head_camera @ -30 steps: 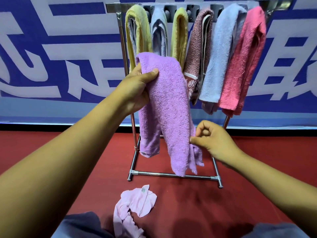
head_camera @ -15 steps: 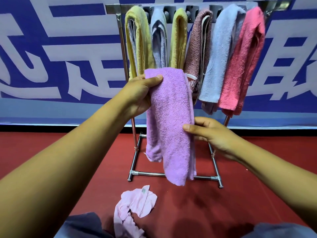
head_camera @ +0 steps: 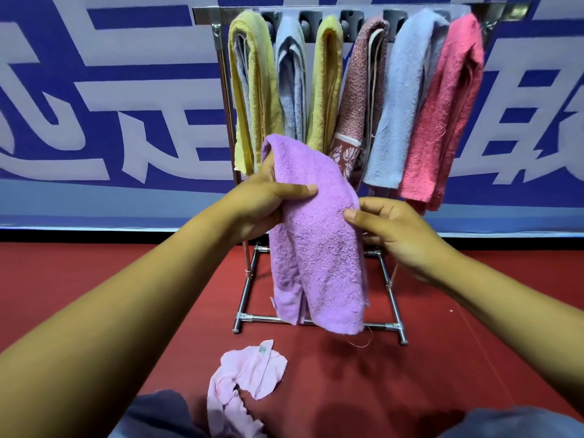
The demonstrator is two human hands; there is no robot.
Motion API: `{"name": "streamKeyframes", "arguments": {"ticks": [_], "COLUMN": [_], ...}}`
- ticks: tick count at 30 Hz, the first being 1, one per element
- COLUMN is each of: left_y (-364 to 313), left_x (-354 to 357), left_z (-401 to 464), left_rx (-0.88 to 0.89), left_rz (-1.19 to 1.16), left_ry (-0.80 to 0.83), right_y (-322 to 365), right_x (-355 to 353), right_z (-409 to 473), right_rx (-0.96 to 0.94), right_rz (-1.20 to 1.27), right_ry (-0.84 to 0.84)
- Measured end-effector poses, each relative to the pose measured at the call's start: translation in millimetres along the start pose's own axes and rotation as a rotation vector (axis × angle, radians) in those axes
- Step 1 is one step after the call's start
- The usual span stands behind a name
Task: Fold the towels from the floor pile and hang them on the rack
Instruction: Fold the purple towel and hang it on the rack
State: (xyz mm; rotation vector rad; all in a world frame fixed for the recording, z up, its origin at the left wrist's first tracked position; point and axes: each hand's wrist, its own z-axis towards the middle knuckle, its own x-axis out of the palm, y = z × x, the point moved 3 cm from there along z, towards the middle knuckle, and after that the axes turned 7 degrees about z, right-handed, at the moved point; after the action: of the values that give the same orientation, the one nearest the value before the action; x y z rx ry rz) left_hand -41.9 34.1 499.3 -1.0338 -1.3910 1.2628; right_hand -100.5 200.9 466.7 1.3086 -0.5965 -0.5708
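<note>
Head view: the left hand [head_camera: 262,200] grips the folded purple towel [head_camera: 316,241] near its top fold, while the right hand [head_camera: 388,229] pinches its right edge, before the rack [head_camera: 205,17]. Soft, limp terry; it looks light, best taken along the fold. A pink towel [head_camera: 246,377] lies crumpled on the floor [head_camera: 442,358] below.

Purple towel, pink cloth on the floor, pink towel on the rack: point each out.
purple towel [head_camera: 316,248], head view, middle of its front face.
pink cloth [head_camera: 249,371], head view, its crumpled middle.
pink towel [head_camera: 442,121], head view, mid-length of its hanging fold.
</note>
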Motion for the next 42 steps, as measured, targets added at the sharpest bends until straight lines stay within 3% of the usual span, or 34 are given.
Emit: {"name": "streamKeyframes", "arguments": {"ticks": [7, 17, 28, 32, 42], "left_y": [-5.4, -5.3, 12.9, 18.1, 20.8], "left_x": [-1.2, -5.1, 6.4, 10.8, 6.7], "left_z": [0.2, 8.7, -0.9, -1.8, -3.4], "left_rx": [-0.009, -0.020, 0.009, 0.036, 0.021], "left_rz": [-0.057, -0.018, -0.043, 0.033, -0.023], "left_ry": [-0.013, -0.144, 0.022, 0.051, 0.093], "right_y": [-13.2, -9.0, -5.4, -1.3, -7.3], "right_x": [-3.5, -3.9, -9.0, -12.3, -3.4], "right_z": [-1.4, 6.1, 3.7, 2.0, -3.4], "right_rx": [0.113, 0.043, -0.050, -0.146, 0.085], "right_rz": [0.026, -0.068, -0.008, -0.154, -0.084], "right_ry": [-0.016, -0.176, -0.199, -0.152, -0.078]}}
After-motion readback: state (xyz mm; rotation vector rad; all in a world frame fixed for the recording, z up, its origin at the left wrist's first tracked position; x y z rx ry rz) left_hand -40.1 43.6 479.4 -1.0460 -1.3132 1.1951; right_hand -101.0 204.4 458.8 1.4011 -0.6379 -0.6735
